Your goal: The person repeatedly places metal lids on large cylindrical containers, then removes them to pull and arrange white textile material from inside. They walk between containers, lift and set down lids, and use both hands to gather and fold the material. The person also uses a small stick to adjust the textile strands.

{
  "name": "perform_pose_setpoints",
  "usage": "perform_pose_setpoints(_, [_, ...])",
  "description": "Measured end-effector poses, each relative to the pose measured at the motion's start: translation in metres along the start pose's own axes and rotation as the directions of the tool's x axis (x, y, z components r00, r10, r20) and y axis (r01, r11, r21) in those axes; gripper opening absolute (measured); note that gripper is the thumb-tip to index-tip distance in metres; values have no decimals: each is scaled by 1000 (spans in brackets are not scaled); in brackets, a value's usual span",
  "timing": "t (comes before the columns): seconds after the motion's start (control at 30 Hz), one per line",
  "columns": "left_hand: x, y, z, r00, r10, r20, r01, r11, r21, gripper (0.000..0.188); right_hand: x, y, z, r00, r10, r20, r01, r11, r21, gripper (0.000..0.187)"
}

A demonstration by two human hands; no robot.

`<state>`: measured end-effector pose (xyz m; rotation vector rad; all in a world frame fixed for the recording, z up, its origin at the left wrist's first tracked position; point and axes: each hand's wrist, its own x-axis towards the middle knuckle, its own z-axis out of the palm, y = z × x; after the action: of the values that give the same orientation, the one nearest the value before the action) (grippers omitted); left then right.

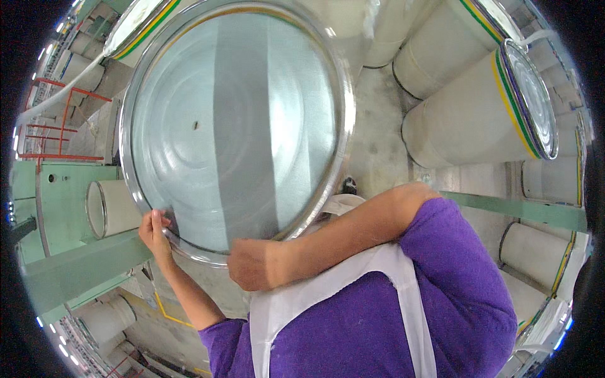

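Note:
A large round can [345, 126] with a shiny metal rim fills the middle of the view in front of me. Inside it lies a pale metal plate [176, 170] with faint rings and a small dark spot near its centre. A broad band of shadow crosses the plate. My left hand [154, 232] is at the near left part of the rim, its fingers curled together. My right hand [251, 264] is closed in a fist at the near edge of the rim. The back of that hand hides its fingertips. Whatever either hand may hold is too small or hidden.
Several tall cream cans with green and yellow bands, one of them a can [469, 113], stand to the right. Another banded can [135, 28] is at the far left. Red railings [63, 120] and a green beam [88, 268] are on the left. Concrete floor [378, 113] shows between.

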<state>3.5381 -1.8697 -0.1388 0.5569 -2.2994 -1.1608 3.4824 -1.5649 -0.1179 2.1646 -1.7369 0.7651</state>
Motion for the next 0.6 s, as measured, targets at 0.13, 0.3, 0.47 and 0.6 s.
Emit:
perform_pose_setpoints(0.13, [38, 47, 41, 984, 118, 135, -123, 992, 31, 28, -18, -5, -22, 985, 173, 1, -171, 974, 150, 14])
perform_pose_setpoints(0.3, [109, 128, 131, 823, 303, 479, -350, 937, 8, 23, -59, 16, -90, 865, 500, 44, -499, 866, -20, 16])
perform_pose_setpoints(0.47, [127, 209, 224, 685, 410, 602, -474, 878, -58, 18, -121, 16, -153, 694, 720, 10, -715, 690, -117, 14])
perform_pose_setpoints(0.6, [120, 247, 271, 544, 431, 720, -552, 830, -80, 17, -178, -4, -187, 589, 805, -77, -791, 554, -260, 9])
